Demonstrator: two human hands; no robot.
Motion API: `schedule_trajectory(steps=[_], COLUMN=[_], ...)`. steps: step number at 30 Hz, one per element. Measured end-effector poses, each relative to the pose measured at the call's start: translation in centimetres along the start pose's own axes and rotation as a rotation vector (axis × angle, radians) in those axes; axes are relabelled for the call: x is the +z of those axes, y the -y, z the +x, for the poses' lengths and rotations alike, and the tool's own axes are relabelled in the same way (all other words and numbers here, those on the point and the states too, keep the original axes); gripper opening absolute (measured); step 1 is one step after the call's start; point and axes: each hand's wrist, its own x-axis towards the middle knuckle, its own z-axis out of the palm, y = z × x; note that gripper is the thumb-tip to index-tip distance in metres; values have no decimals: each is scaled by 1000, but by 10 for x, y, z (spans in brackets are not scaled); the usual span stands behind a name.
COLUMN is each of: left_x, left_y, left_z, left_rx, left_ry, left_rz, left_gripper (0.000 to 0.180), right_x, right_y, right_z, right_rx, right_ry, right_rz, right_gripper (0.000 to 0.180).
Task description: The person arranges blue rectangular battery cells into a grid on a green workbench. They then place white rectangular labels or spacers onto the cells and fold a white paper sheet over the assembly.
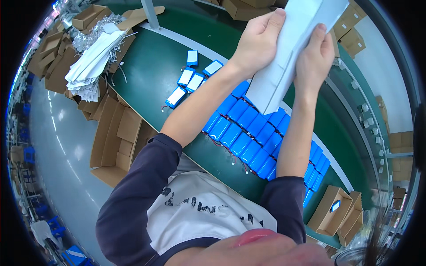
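Both hands hold a long white sheet of paper (284,62) up over the far side of the green table. My left hand (257,42) grips its left edge, thumb on top, and my right hand (316,57) pinches the right edge. Below them, blue wrapped battery packs (242,128) with thin dark red leads and white connectors lie in close rows, partly hidden by my forearms and the sheet. Left of my left forearm, several blue battery packs with white labels (176,96) lie loosely together.
An open cardboard box (116,139) stands beside the table's near left edge. White paper strips (91,66) and clear plastic are heaped on cartons at the far left. A small carton (329,210) at the right holds one labelled pack. A metal post (150,15) rises at the back.
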Motion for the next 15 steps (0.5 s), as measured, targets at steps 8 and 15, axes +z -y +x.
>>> schedule_trajectory(steps=[8, 15], left_x=[-11, 31], left_y=[-5, -31], left_z=[-1, -22], left_rx=[76, -579], left_ry=[18, -102], left_rz=[475, -59], left_gripper=[41, 44], right_x=[-16, -30], right_y=[-7, -7], right_z=[19, 29], right_rx=[-148, -205], right_ry=[-167, -217], right_rz=[-122, -88], right_gripper=[40, 38])
